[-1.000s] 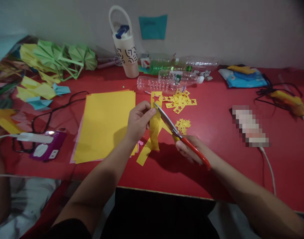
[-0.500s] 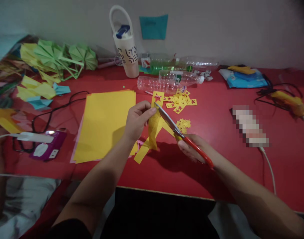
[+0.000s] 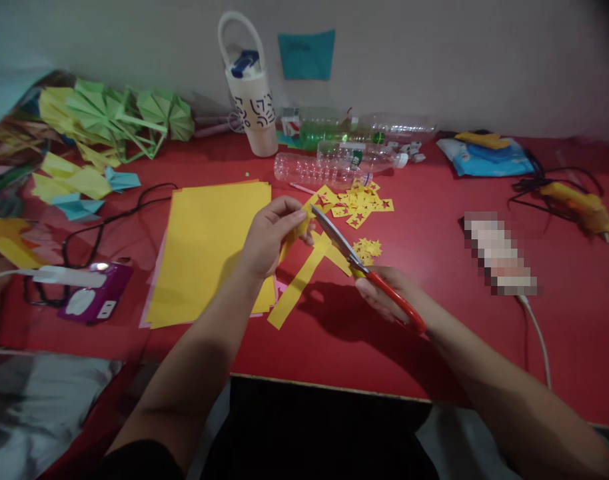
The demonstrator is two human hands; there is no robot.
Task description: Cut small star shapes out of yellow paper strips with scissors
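Observation:
Between thumb and fingers, my left hand (image 3: 273,235) pinches a yellow paper strip (image 3: 323,198) with a star-shaped hole near its far end. My right hand (image 3: 387,293) grips scissors with red handles (image 3: 397,303), their blade tips right at the strip beside my left fingertips. Two plain yellow paper strips (image 3: 298,287) lie on the table under the blades. Beyond them is a pile of yellow pieces with star cut-outs (image 3: 359,200), with a heap of small yellow stars (image 3: 368,250) nearer. Part of the held strip is hidden behind my left hand.
A stack of yellow paper (image 3: 209,253) lies left of my hands. Clear plastic bottles (image 3: 304,170) and a white tumbler (image 3: 254,110) stand or lie at the back. On the right are a blurred-out device (image 3: 499,253) with a cable and a yellow glue gun (image 3: 577,203).
The strip in my left hand has swung from hanging upright to a slant, its starred end now pointing right. My left hand has turned slightly; the scissors stay nearly in place.

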